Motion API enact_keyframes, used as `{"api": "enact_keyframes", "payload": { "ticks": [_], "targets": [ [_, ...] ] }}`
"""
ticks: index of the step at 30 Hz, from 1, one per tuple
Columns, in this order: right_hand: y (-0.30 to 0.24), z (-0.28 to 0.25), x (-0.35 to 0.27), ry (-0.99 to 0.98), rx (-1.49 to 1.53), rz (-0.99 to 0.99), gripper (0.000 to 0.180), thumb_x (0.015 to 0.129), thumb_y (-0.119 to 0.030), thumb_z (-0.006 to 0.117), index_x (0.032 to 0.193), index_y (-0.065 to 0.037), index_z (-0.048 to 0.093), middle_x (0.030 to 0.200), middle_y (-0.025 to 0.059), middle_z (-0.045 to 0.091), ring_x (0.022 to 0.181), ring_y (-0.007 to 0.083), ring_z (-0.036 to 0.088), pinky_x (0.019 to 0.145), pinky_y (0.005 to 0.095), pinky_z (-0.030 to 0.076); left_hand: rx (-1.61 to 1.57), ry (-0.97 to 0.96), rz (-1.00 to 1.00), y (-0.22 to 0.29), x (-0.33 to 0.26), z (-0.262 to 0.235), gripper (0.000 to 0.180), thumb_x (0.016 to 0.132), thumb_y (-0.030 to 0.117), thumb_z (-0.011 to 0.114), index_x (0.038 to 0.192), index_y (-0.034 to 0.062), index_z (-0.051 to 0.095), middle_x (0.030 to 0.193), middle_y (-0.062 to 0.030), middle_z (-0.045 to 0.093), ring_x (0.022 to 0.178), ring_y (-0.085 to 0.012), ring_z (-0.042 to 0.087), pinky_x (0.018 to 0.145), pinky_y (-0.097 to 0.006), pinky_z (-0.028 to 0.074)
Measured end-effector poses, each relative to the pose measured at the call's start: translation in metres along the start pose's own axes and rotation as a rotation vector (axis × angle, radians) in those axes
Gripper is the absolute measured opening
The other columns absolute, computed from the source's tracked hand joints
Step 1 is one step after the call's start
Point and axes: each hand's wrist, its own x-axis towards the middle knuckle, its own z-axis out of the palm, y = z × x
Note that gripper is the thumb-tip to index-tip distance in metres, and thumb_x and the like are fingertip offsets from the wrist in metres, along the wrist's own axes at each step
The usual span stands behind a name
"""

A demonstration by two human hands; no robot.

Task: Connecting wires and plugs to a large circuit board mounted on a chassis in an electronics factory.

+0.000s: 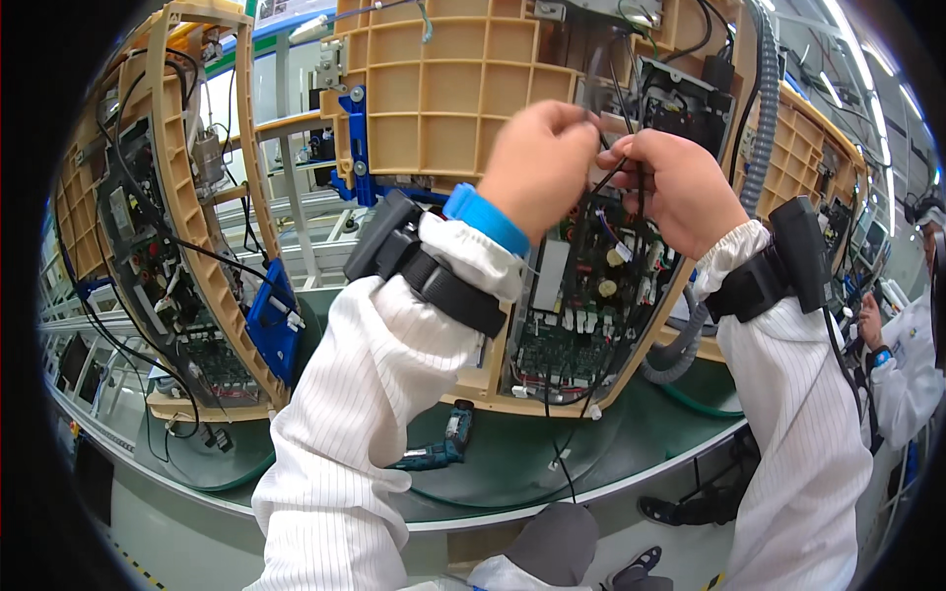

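Up close, both hands [616, 172] pinch thin black wires [623, 169].

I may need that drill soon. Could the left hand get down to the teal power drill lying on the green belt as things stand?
Probably yes, but not at once: the left hand is up at the black wires with the right hand. The drill lies uncovered below the left forearm.

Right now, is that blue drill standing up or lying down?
Lying down. The blue drill rests on its side on the green belt, below both hands.
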Motion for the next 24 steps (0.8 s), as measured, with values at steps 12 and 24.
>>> {"api": "enact_keyframes", "payload": {
  "ticks": [12,24],
  "targets": [
    [0.019,-0.054,-0.031,0.128,0.314,0.104,0.014,0.097,-0.019,0.053,0.095,-0.005,0.058,0.087,0.0023,0.053,0.065,0.0111,0.051,0.060,0.0308,0.052,-0.070,-0.493,-0.610,-0.034,-0.084,-0.034,0.028,0.103,0.028,0.053,0.103,0.0014,0.059,0.060,0.0016,0.042,0.050,-0.0126,0.050,0.062,-0.038,0.057],
    [0.062,-0.054,-0.046,0.044,-0.072,0.160,0.022,0.091,0.001,0.055,0.113,-0.001,0.061,0.081,0.0034,0.059,0.065,0.0108,0.058,0.057,0.0264,0.051,-0.427,-0.184,-0.676,-0.081,-0.194,-0.066,0.033,0.106,0.032,0.048,0.089,0.0051,0.056,0.061,-0.0001,0.041,0.053,-0.0135,0.048,0.073,-0.044,0.059]
  ]
}}
